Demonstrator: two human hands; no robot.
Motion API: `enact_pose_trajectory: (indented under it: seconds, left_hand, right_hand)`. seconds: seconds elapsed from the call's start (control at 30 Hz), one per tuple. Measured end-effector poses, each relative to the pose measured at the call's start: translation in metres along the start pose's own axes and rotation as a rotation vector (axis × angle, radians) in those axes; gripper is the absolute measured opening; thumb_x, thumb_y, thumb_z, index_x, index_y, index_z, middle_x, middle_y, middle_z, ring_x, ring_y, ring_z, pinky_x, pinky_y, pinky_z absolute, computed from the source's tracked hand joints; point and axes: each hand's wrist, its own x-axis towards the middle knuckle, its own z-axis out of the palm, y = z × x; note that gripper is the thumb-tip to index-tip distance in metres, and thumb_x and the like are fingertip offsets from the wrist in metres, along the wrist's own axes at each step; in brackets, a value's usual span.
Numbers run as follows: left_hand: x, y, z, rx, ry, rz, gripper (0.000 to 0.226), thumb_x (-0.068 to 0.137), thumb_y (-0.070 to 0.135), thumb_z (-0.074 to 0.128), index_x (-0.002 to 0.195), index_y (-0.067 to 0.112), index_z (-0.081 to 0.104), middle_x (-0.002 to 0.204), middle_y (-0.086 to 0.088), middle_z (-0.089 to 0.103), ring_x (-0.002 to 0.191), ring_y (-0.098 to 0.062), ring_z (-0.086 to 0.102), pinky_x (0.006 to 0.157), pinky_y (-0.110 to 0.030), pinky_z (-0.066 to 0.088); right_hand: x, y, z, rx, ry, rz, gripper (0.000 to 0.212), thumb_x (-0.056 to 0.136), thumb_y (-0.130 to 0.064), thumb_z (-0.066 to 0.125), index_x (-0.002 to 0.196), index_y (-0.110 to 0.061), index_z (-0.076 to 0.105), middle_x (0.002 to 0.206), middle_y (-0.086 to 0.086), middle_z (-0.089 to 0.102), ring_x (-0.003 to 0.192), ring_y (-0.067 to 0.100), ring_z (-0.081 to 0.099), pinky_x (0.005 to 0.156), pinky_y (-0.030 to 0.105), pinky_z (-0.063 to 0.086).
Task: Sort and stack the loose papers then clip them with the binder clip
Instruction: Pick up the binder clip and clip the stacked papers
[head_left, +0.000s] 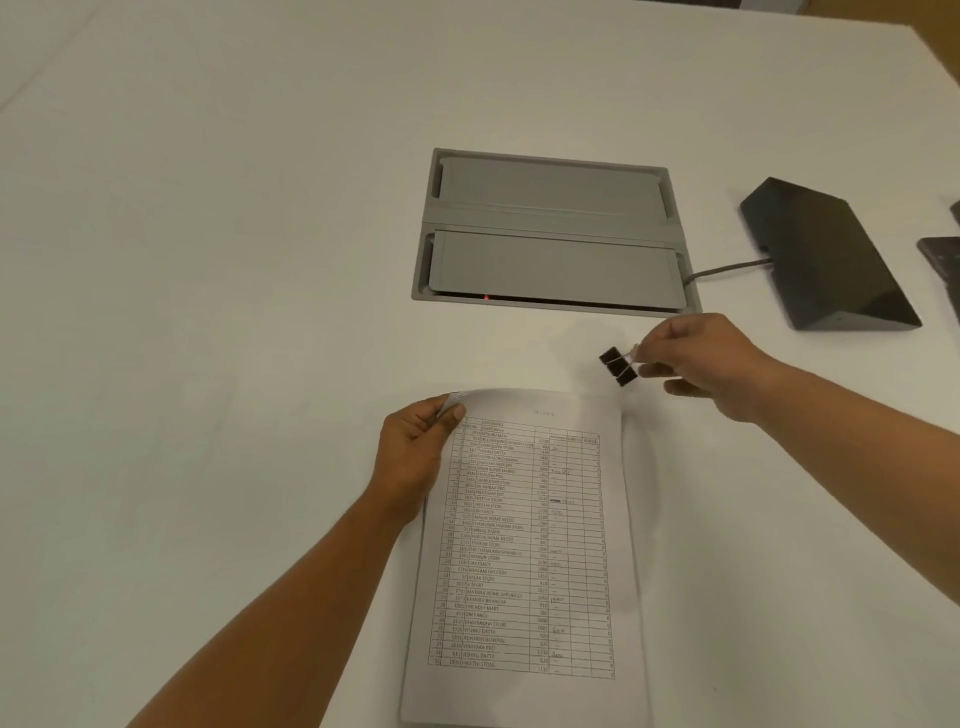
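Observation:
A stack of printed papers (524, 551) with a numbered table on the top sheet lies on the white table, squared up. My left hand (415, 457) grips the stack's top left corner, thumb on top, and lifts that corner slightly. My right hand (711, 364) pinches the wire handles of a black binder clip (618, 366) and holds it in the air just above the stack's top right corner. The clip does not touch the paper.
A grey recessed cable box (550, 234) with two lids sits in the white table (208, 260) beyond the papers. A black wedge-shaped device (821, 254) with a cable lies at the right. Another dark object (943, 260) shows at the right edge.

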Motion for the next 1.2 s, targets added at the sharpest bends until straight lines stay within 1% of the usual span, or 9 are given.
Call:
enact_pose_trajectory:
  seconds: [0.07,0.2,0.33,0.37,0.5,0.67,0.8,0.93,1.2]
  left_hand:
    - [0.000,0.000,0.000,-0.006,0.000,-0.005,0.021,0.096,0.006,0.059,0.111,0.002,0.072,0.094,-0.005,0.080,0.089,-0.020,0.076,0.074,-0.025,0.060]
    - [0.000,0.000,0.001,-0.020,0.001,-0.015,0.022,0.096,0.007,0.059,0.113,0.002,0.072,0.096,-0.007,0.079,0.090,-0.021,0.076,0.076,-0.028,0.060]
    - [0.000,-0.001,0.001,-0.022,0.005,-0.021,0.020,0.096,0.007,0.059,0.108,0.008,0.075,0.095,-0.007,0.079,0.089,-0.022,0.076,0.079,-0.033,0.061]
    - [0.000,-0.001,0.001,-0.019,0.005,-0.022,0.020,0.096,0.008,0.059,0.109,0.009,0.075,0.095,-0.008,0.079,0.090,-0.023,0.076,0.080,-0.034,0.061]
    - [0.000,-0.002,0.001,0.003,-0.010,0.004,0.021,0.097,0.008,0.059,0.111,0.008,0.074,0.099,-0.009,0.079,0.094,-0.024,0.075,0.081,-0.034,0.061]
    - [0.002,-0.008,-0.003,-0.014,0.017,0.004,0.019,0.096,0.009,0.060,0.107,0.011,0.076,0.103,-0.012,0.077,0.098,-0.029,0.073,0.086,-0.040,0.060]
    - [0.006,-0.013,-0.003,0.004,0.083,0.044,0.020,0.093,0.006,0.064,0.091,0.021,0.077,0.095,-0.009,0.063,0.098,-0.028,0.066,0.089,-0.040,0.056]
    - [0.005,-0.013,-0.005,-0.011,0.075,0.059,0.025,0.092,0.005,0.065,0.088,0.026,0.078,0.089,-0.007,0.058,0.093,-0.024,0.064,0.087,-0.037,0.056]
    - [0.006,-0.011,-0.005,-0.016,0.091,0.056,0.021,0.090,0.003,0.067,0.092,0.021,0.078,0.081,0.001,0.055,0.084,-0.011,0.062,0.080,-0.024,0.053]
  right_hand:
    - [-0.008,-0.010,0.008,-0.023,-0.073,-0.039,0.018,0.080,-0.010,0.075,0.090,0.003,0.067,0.098,0.012,0.074,0.086,0.018,0.069,0.062,0.024,0.053]
    - [-0.022,-0.027,0.031,-0.172,-0.169,-0.178,0.008,0.078,-0.007,0.078,0.081,-0.004,0.071,0.097,0.011,0.075,0.083,0.019,0.071,0.059,0.019,0.053]
    - [-0.030,-0.039,0.056,-0.321,-0.229,-0.264,0.034,0.071,-0.010,0.083,0.102,-0.014,0.071,0.095,0.000,0.074,0.085,0.014,0.073,0.072,0.029,0.060]
    - [-0.031,-0.042,0.061,-0.333,-0.244,-0.274,0.037,0.070,-0.009,0.083,0.105,-0.014,0.071,0.095,-0.001,0.075,0.084,0.012,0.074,0.073,0.028,0.061]
    - [-0.032,-0.056,0.075,-0.450,-0.261,-0.376,0.037,0.069,-0.013,0.086,0.104,-0.012,0.074,0.093,-0.002,0.075,0.082,0.008,0.073,0.059,0.010,0.053]
    - [-0.031,-0.068,0.089,-0.669,-0.231,-0.534,0.036,0.070,-0.020,0.086,0.104,-0.014,0.075,0.094,-0.004,0.073,0.085,0.006,0.068,0.067,0.005,0.045]
    - [-0.025,-0.068,0.094,-0.776,-0.197,-0.590,0.027,0.073,-0.018,0.084,0.098,-0.015,0.077,0.090,-0.004,0.073,0.078,0.005,0.065,0.064,0.007,0.042]
    - [-0.020,-0.072,0.097,-0.809,-0.200,-0.632,0.019,0.075,-0.016,0.082,0.093,-0.012,0.077,0.087,-0.002,0.075,0.073,0.004,0.065,0.074,0.021,0.055]
    - [-0.014,-0.083,0.112,-0.884,-0.342,-0.644,0.023,0.075,-0.013,0.082,0.098,-0.012,0.076,0.091,-0.001,0.075,0.079,0.006,0.067,0.082,0.025,0.057]
